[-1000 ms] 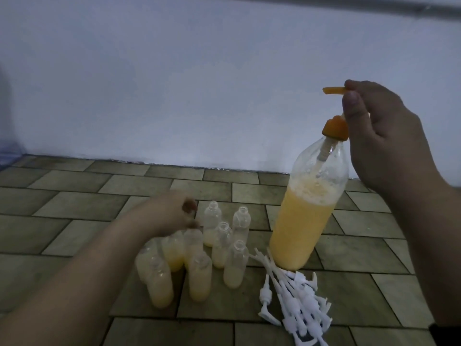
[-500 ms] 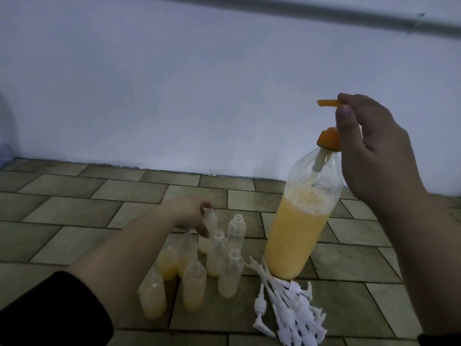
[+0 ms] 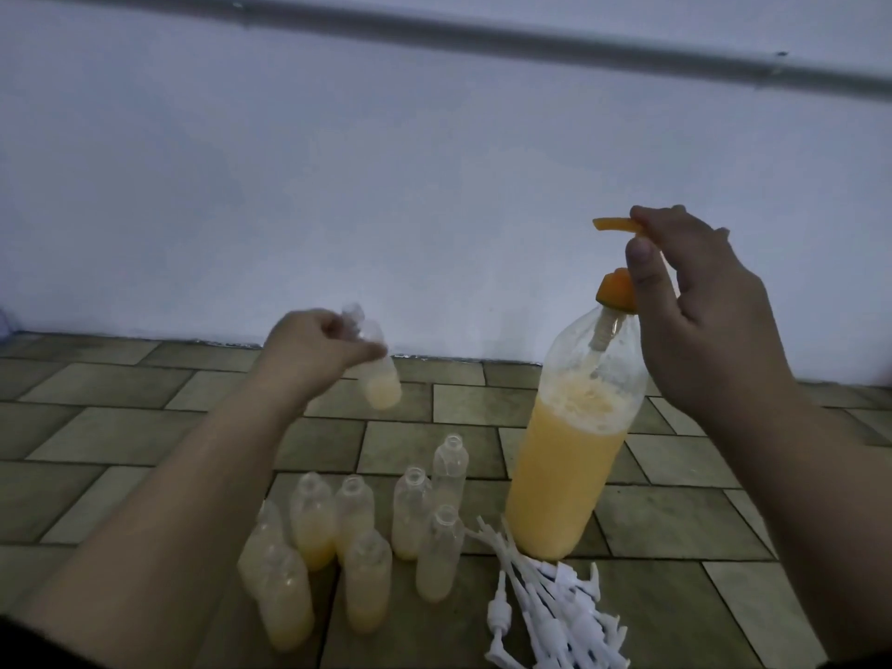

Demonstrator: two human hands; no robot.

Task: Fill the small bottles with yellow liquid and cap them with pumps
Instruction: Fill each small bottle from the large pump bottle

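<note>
Bottles stand clustered on the tiled floor at about 6 o'clock from our view, roughly eight of them, open-necked and none capped. Most hold some yellow liquid, at uneven levels; the two at the cluster's 1 o'clock edge look nearly empty. Our left hand is closed around one more bottle, lifted at 10 o'clock of the cluster, tilted, with only a little liquid in its bottom. Our right hand pinches the orange spout of the pump on the big bottle, which stands at 3 o'clock of the cluster and is over half full. White pumps lie heaped at 5 o'clock, untouched. We judge filling partly done, with topping up and all the capping left.
</note>
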